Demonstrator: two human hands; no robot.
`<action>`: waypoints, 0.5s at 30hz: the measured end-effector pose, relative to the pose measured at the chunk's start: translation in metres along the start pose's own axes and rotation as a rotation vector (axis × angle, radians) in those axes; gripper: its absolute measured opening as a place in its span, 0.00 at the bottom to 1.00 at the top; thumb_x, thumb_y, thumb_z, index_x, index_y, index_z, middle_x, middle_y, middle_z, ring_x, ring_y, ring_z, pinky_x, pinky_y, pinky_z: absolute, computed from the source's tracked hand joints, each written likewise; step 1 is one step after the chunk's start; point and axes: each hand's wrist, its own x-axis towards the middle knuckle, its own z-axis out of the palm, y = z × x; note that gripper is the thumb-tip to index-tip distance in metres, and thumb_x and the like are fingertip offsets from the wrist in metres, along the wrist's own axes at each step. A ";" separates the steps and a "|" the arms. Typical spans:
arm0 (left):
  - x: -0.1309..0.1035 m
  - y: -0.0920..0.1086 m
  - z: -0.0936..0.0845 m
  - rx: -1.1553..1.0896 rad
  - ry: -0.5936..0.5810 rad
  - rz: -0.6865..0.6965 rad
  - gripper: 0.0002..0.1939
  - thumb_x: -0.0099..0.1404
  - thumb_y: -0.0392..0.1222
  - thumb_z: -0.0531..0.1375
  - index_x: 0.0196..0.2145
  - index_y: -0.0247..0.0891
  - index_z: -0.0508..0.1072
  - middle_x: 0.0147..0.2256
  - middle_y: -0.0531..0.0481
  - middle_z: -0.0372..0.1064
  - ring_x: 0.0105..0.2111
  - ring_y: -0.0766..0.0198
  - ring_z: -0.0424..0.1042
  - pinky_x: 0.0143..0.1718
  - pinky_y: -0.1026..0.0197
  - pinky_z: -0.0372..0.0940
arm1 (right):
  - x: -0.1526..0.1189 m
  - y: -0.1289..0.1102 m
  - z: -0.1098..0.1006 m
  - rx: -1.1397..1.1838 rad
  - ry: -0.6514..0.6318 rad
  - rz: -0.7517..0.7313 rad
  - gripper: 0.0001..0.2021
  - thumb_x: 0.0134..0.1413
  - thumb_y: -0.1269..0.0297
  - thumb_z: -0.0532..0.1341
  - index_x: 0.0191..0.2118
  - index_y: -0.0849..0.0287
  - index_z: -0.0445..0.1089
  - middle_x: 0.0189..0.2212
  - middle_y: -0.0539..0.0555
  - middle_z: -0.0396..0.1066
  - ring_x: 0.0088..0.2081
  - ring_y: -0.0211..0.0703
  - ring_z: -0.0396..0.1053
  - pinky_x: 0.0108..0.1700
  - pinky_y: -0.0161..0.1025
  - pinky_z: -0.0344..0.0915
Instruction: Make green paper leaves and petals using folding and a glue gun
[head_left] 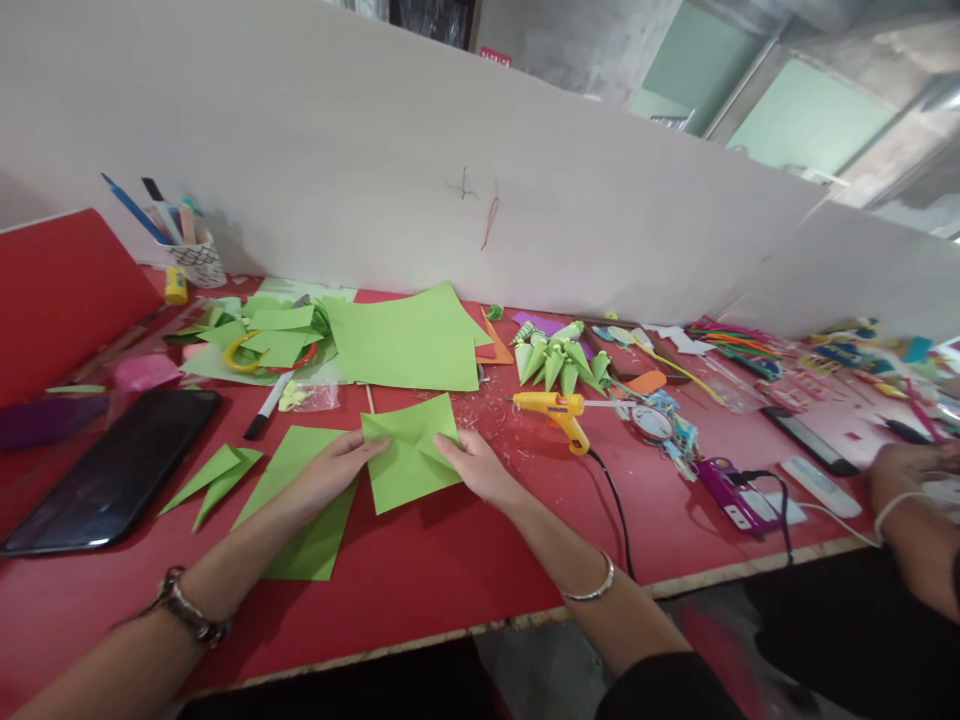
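Between my two hands is a creased green paper square (411,455), raised a little over the red table (450,580). My left hand (341,470) pinches its left edge, and my right hand (474,465) grips the right edge. Another green sheet (319,550) lies partly under my left forearm. Folded green pieces (217,480) rest to the left of it. Behind the square lies a large green sheet (409,340), beside a pile of green paper scraps (277,335). A yellow glue gun (559,410) lies to the right of my right hand.
A black phone (112,470) and a marker (268,405) lie on the left. Green paper cones (562,360) stand behind the glue gun. Its cord passes over the table edge near a purple power strip (739,495). Another person's hand (915,470) is at the far right.
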 end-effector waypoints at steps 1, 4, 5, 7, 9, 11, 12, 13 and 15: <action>0.000 0.000 0.000 -0.006 -0.011 -0.009 0.12 0.50 0.47 0.61 0.32 0.39 0.75 0.34 0.47 0.74 0.34 0.58 0.73 0.38 0.61 0.66 | 0.000 0.000 0.000 -0.003 -0.004 0.003 0.18 0.51 0.51 0.54 0.32 0.63 0.68 0.22 0.50 0.67 0.27 0.37 0.64 0.28 0.33 0.59; -0.001 0.001 -0.002 0.002 -0.031 -0.037 0.12 0.50 0.48 0.61 0.30 0.38 0.74 0.32 0.47 0.75 0.32 0.58 0.73 0.37 0.61 0.66 | -0.001 -0.001 0.000 0.002 -0.056 -0.011 0.16 0.51 0.53 0.53 0.33 0.63 0.68 0.26 0.51 0.69 0.30 0.38 0.66 0.30 0.34 0.61; -0.001 0.002 -0.002 0.016 -0.030 -0.046 0.13 0.50 0.49 0.61 0.29 0.37 0.74 0.31 0.47 0.75 0.31 0.58 0.73 0.35 0.61 0.66 | -0.002 -0.002 0.001 0.012 -0.076 -0.035 0.15 0.52 0.54 0.53 0.34 0.62 0.68 0.28 0.51 0.69 0.32 0.39 0.66 0.32 0.35 0.62; -0.002 0.003 -0.003 0.048 -0.021 -0.065 0.14 0.50 0.51 0.60 0.28 0.36 0.73 0.30 0.47 0.74 0.29 0.59 0.73 0.31 0.62 0.66 | -0.003 -0.005 0.002 0.041 -0.092 -0.110 0.13 0.52 0.59 0.54 0.39 0.60 0.66 0.35 0.52 0.69 0.37 0.40 0.66 0.38 0.36 0.63; -0.002 0.004 -0.004 0.057 -0.027 -0.082 0.15 0.50 0.51 0.60 0.27 0.36 0.73 0.28 0.47 0.74 0.26 0.61 0.72 0.28 0.64 0.65 | -0.005 -0.008 0.003 0.070 -0.094 -0.195 0.15 0.52 0.63 0.54 0.46 0.58 0.61 0.40 0.53 0.67 0.41 0.40 0.65 0.43 0.38 0.62; -0.001 0.004 -0.005 0.054 -0.045 -0.096 0.15 0.51 0.52 0.60 0.27 0.36 0.73 0.27 0.48 0.74 0.25 0.62 0.72 0.27 0.65 0.64 | -0.006 -0.012 0.003 0.082 -0.099 -0.263 0.21 0.53 0.67 0.53 0.54 0.54 0.53 0.43 0.53 0.65 0.41 0.38 0.65 0.44 0.38 0.62; 0.000 0.003 -0.006 0.052 -0.050 -0.097 0.15 0.50 0.52 0.60 0.27 0.36 0.73 0.26 0.48 0.74 0.25 0.62 0.71 0.26 0.65 0.64 | -0.007 -0.014 0.002 0.075 -0.100 -0.291 0.24 0.54 0.69 0.51 0.56 0.52 0.48 0.44 0.53 0.64 0.40 0.37 0.65 0.43 0.38 0.63; 0.000 0.003 -0.008 0.053 -0.048 -0.097 0.15 0.50 0.51 0.60 0.27 0.36 0.73 0.26 0.48 0.74 0.25 0.62 0.71 0.26 0.66 0.64 | -0.008 -0.015 0.001 0.058 -0.096 -0.320 0.26 0.54 0.71 0.50 0.58 0.50 0.43 0.45 0.53 0.63 0.39 0.36 0.65 0.42 0.38 0.63; 0.002 0.001 -0.011 0.063 -0.022 -0.111 0.15 0.50 0.52 0.61 0.27 0.36 0.73 0.26 0.48 0.74 0.25 0.63 0.71 0.25 0.66 0.64 | -0.008 -0.017 -0.001 -0.034 -0.076 -0.389 0.28 0.53 0.75 0.46 0.58 0.48 0.43 0.46 0.52 0.62 0.39 0.36 0.65 0.43 0.38 0.63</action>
